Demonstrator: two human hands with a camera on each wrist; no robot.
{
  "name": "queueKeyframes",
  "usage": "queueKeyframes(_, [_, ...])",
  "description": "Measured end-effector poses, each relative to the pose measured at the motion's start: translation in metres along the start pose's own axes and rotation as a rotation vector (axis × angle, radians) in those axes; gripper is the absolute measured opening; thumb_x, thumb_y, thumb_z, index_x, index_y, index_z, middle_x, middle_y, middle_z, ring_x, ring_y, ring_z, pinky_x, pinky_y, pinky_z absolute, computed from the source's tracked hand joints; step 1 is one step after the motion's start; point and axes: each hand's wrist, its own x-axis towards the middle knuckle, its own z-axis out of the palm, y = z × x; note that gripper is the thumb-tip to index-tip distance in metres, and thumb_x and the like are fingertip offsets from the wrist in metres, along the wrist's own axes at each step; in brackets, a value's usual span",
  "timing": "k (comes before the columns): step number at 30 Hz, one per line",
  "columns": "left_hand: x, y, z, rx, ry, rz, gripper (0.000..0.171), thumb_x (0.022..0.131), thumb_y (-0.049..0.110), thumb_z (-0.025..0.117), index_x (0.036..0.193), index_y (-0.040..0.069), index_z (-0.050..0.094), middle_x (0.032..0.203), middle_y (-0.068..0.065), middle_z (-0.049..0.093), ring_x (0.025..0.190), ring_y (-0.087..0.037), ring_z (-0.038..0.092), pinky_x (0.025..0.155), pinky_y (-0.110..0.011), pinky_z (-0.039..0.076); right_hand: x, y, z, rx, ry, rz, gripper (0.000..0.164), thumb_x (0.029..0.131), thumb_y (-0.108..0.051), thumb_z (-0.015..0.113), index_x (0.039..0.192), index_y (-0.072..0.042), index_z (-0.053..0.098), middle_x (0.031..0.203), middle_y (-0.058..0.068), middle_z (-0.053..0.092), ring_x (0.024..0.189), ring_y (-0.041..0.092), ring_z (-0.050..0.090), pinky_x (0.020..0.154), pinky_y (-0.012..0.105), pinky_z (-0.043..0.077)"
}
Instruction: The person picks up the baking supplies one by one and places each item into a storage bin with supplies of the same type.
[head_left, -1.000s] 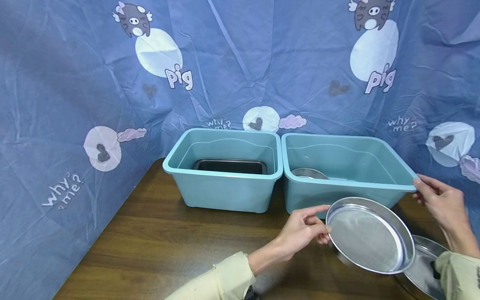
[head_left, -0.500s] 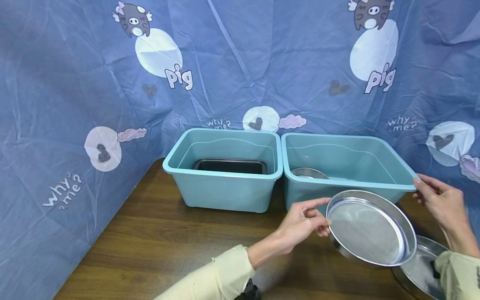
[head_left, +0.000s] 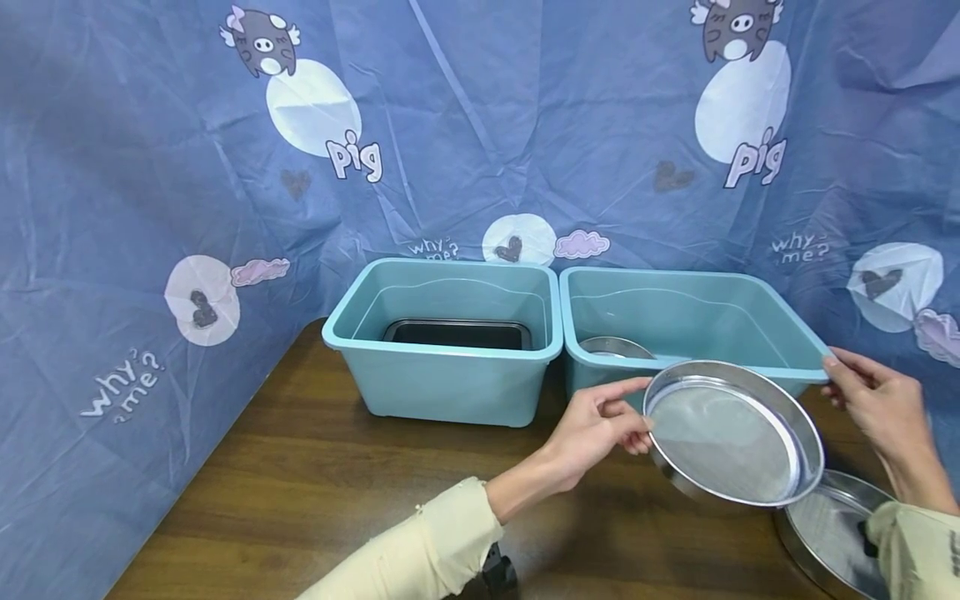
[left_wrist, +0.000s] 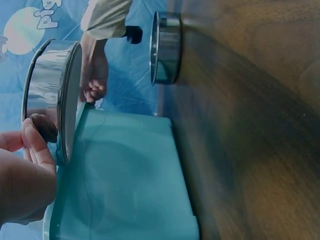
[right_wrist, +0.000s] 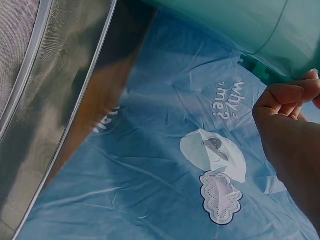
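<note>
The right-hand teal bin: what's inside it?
In the bin, part of a round metal-rimmed object shows at the left end. The front wall hides the rest and anything lying close behind it.

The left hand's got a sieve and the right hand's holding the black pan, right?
Not quite: the right hand isn't holding the black pan. The head view shows it gripping the right tub by its corner. The left hand does hold a sieve.
</note>
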Motion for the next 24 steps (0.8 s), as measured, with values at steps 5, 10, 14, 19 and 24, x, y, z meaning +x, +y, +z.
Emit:
queueKeyframes(5, [0.001, 0.004, 0.001, -0.011, -0.002, 0.01, 0.049, 0.093, -0.01, 0.062, 0.141, 0.0, 0.061, 0.073, -0.001, 0.066, 0.064, -0.01, 0.064, 0.064, -0.019, 0.055, -0.001, 0.002, 0.0, -0.015, 0.01, -0.004, 0.042, 0.102, -0.006, 0.062, 0.091, -0.046, 0.071, 0.065, -0.015, 0.067, 0.054, -0.002, 0.06, 0.05, 0.01, 0.047])
queueKeyframes(10, [0.002, 0.007, 0.0, -0.02, 0.003, 0.027, 0.051, 0.093, -0.011, 0.062, 0.142, -0.001, 0.06, 0.073, -0.001, 0.066, 0.064, -0.009, 0.064, 0.064, -0.019, 0.055, -0.001, 0.003, 0.002, -0.014, 0.04, -0.001, 0.037, 0.101, -0.008, 0.064, 0.091, -0.042, 0.074, 0.064, -0.013, 0.067, 0.053, -0.001, 0.059, 0.049, 0.011, 0.046])
queueKeyframes(14, [0.004, 0.009, -0.001, -0.028, 0.012, 0.034, 0.052, 0.093, -0.011, 0.062, 0.144, -0.001, 0.058, 0.073, -0.001, 0.066, 0.065, -0.009, 0.064, 0.064, -0.019, 0.056, 0.0, 0.005, 0.002, 0.014, 0.033, 0.015, 0.039, 0.101, -0.006, 0.064, 0.09, -0.042, 0.075, 0.064, -0.013, 0.067, 0.053, -0.001, 0.059, 0.049, 0.011, 0.047])
queueKeyframes(19, [0.004, 0.011, -0.003, -0.04, 0.033, 0.041, 0.052, 0.093, -0.012, 0.063, 0.144, -0.001, 0.058, 0.075, -0.003, 0.066, 0.065, -0.01, 0.065, 0.065, -0.02, 0.056, 0.005, 0.017, -0.002, -0.025, 0.043, 0.013, 0.03, 0.101, -0.011, 0.066, 0.096, -0.039, 0.075, 0.066, -0.014, 0.067, 0.054, -0.002, 0.06, 0.05, 0.011, 0.048])
queueKeyframes(24, [0.007, 0.014, -0.005, -0.035, 0.048, 0.043, 0.052, 0.093, -0.01, 0.063, 0.144, -0.002, 0.057, 0.076, -0.004, 0.067, 0.066, -0.01, 0.065, 0.067, -0.02, 0.057, 0.005, 0.019, -0.001, -0.045, 0.068, 0.002, 0.031, 0.101, -0.013, 0.066, 0.094, -0.041, 0.075, 0.064, -0.014, 0.067, 0.053, -0.002, 0.059, 0.049, 0.012, 0.048])
